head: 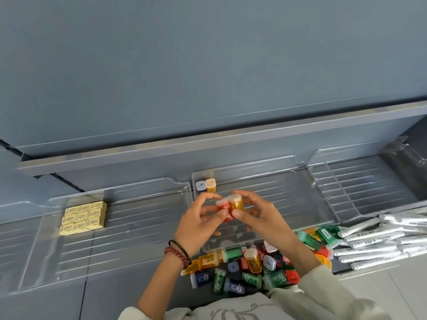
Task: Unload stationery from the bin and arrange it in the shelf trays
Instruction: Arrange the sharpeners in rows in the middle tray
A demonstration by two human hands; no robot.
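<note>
The grey shelf (111, 292) carries a heap of cases (253, 265) at its near edge. Above, the left hand (196, 225) pinches a red case (223, 210), the right hand (261, 218) an orange case (238, 204), probably upright. Just beyond, a standing pair (205, 186) marks the tray's (277, 192) far-left corner.

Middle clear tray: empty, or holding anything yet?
Not empty: a blue case and an orange case stand upright in the back-left corner of the tray.
</note>
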